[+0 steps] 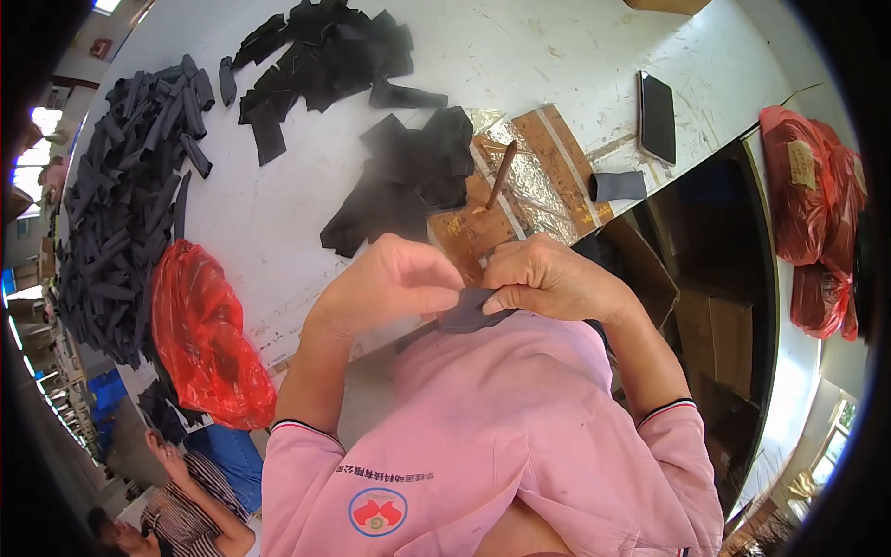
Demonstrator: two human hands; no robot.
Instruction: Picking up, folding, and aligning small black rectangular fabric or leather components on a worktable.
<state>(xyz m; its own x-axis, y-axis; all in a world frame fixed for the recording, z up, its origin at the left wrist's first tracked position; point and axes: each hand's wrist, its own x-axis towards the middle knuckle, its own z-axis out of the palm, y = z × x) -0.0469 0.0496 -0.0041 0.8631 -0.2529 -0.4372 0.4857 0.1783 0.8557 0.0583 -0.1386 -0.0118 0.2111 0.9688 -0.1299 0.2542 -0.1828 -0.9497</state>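
Observation:
A small dark grey fabric piece (469,314) is pinched between both hands, close to the front of my pink shirt. My left hand (394,283) is closed, its thumb and fingertips on the cloth's left end. My right hand (554,278) grips the other end, with the thumb laid over the top. Just beyond the hands, an upright pointed brown peg (504,174) stands on a taped cardboard base (548,153). Black fabric pieces (408,172) lie loosely stacked to the left of that base. One grey fabric tube (619,187) rests at the base's right end.
Left on the white table (306,223) is a large heap of dark fabric tubes (130,204), with a red plastic bag (204,334) beside it. More black pieces (325,60) lie farther back. A phone (657,118) and red bags (803,195) are right; another person (186,492) is lower left.

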